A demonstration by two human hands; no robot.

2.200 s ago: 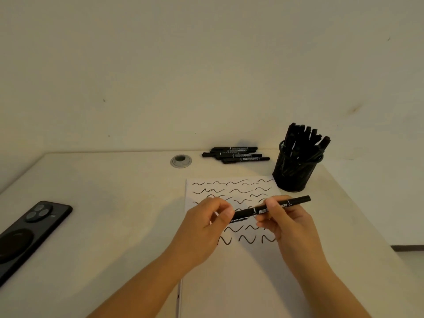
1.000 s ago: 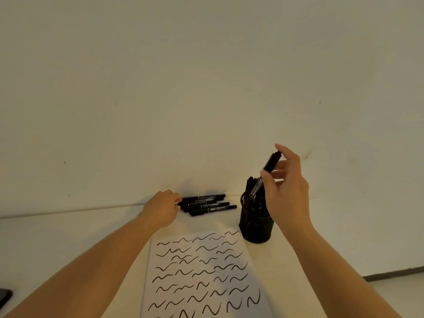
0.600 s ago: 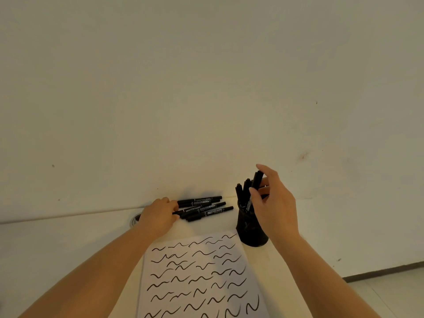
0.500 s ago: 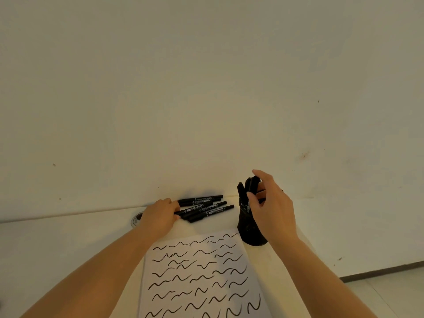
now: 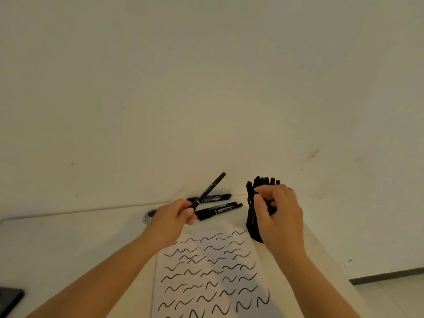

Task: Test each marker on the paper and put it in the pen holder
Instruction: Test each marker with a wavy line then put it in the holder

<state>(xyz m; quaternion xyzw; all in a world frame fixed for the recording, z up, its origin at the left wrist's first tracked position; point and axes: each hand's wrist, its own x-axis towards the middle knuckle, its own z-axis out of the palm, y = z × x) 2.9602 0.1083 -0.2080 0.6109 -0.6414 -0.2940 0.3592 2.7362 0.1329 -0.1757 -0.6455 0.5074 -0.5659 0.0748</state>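
Nearest the person, the paper point(image 5: 213, 271) lies flat on the table point(image 5: 68, 244), covered in rows of black wavy test strokes, below and between the two hands. At the bottom left edge a dark phone point(image 5: 9, 297) shows only its corner.

The left hand point(image 5: 171, 220) has its fingers and thumb curled round the lower end of a black marker point(image 5: 207, 191), which slants up and to the right, its far end clear of the table. Just beyond that grip and to its right, the remaining markers point(image 5: 216, 205) lie side by side by the wall. A small round metal grommet point(image 5: 149, 215) sits in the table just left of that hand.

The right hand point(image 5: 278, 214) is at the black pen holder point(image 5: 252, 228), fingers curled among the markers standing in it point(image 5: 263, 181); whether it actually grips one cannot be told.
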